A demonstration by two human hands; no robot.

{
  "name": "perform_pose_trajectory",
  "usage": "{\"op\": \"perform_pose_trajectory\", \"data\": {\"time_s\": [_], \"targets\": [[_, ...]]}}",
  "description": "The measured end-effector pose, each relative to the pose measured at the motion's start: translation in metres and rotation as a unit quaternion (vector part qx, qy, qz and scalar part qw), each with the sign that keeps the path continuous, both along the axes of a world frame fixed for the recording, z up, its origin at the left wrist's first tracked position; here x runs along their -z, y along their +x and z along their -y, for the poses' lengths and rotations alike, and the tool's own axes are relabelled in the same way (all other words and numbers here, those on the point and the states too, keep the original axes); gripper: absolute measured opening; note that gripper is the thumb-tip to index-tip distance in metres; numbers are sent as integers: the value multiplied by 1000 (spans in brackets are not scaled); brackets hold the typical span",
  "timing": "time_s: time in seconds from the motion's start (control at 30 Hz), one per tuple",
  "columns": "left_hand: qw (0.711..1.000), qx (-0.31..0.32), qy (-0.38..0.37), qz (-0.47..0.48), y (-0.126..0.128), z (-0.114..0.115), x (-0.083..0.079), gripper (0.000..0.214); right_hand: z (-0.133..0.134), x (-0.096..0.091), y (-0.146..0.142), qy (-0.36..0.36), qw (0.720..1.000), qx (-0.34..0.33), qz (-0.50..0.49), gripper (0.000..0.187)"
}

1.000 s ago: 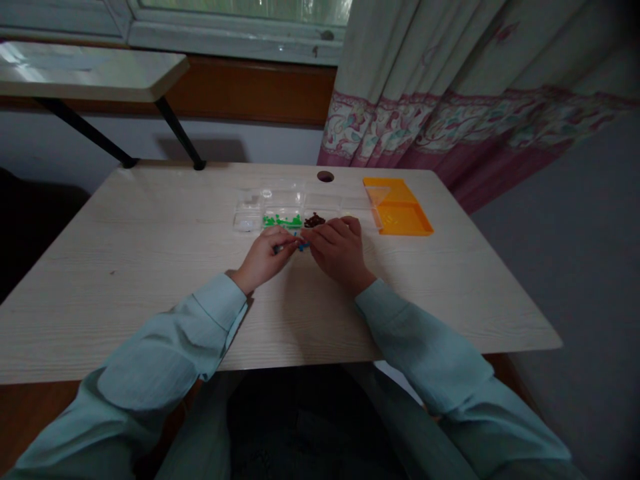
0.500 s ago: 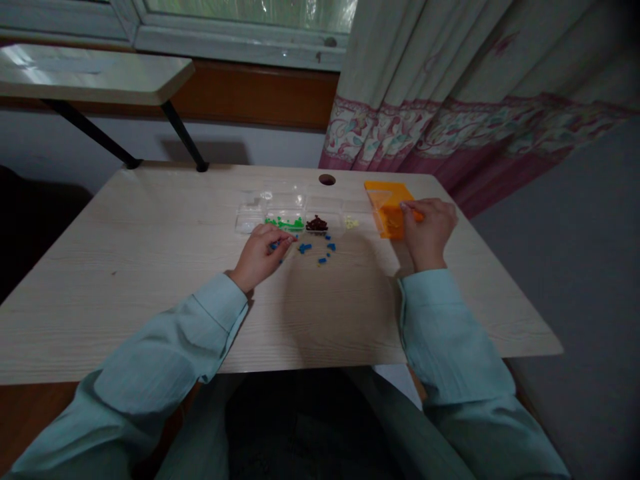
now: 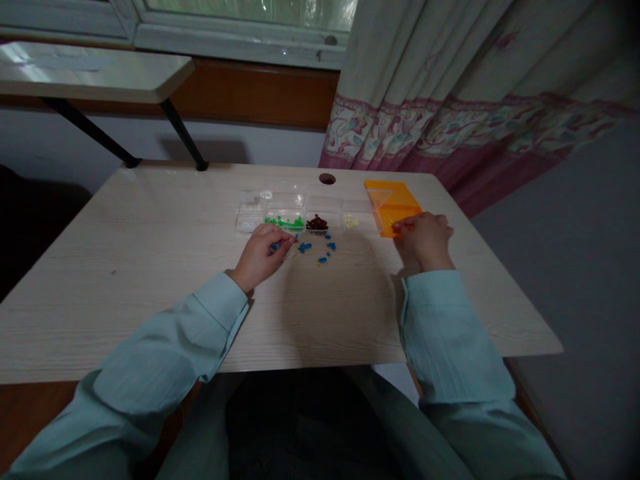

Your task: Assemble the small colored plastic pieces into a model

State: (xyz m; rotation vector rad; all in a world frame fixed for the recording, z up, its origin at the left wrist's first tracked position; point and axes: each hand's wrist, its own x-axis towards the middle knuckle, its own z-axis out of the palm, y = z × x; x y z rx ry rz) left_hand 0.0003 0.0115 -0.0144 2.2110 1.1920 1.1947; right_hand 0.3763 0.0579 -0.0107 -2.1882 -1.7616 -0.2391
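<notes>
My left hand (image 3: 264, 253) rests at the near side of the clear divided box, thumb and fingers pinched together. A speck of red shows at its fingertips, too small to name. Several small blue pieces (image 3: 305, 247) lie on the table beside and under these fingers. My right hand (image 3: 429, 241) is over the near right corner of an orange tray (image 3: 393, 192), fingers closed together and tips low at the tray's floor. Whatever those fingertips hold, if anything, is hidden.
The clear divided box (image 3: 325, 202) contains green pieces (image 3: 284, 223), dark brown pieces (image 3: 317, 223) and pale yellow pieces (image 3: 351, 221). Its right end meets the orange tray. Behind are a round table hole (image 3: 327, 179), a raised shelf (image 3: 95, 72) on black legs and a curtain (image 3: 390, 120).
My right hand has come down and its fingertips have moved left, lower into the orange tray. My left hand has stayed almost still.
</notes>
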Motion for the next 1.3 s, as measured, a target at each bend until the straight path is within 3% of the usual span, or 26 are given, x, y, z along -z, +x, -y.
{"op": "perform_pose_trajectory", "data": {"time_s": [0.3, 0.5, 0.67, 0.77, 1.3], "targets": [[1000, -6, 0, -7, 1, 1, -3, 23, 6, -15, -10, -20, 999, 30, -1, 30], [998, -10, 7, -60, 1, 1, -1, 21, 5, -29, -22, 94, 995, -15, -38, 37], [991, 2, 20, -129, 2, 4, 0, 20, 7, -32, -38, 221, 970, -65, -76, 36], [987, -7, 25, -158, 3, 4, 0, 21, 9, -33, -45, 259, 958, -82, -88, 33], [979, -26, 35, -197, 6, 4, 1, 19, 11, -32, -61, 268, 950, -132, -87, 33]]}}
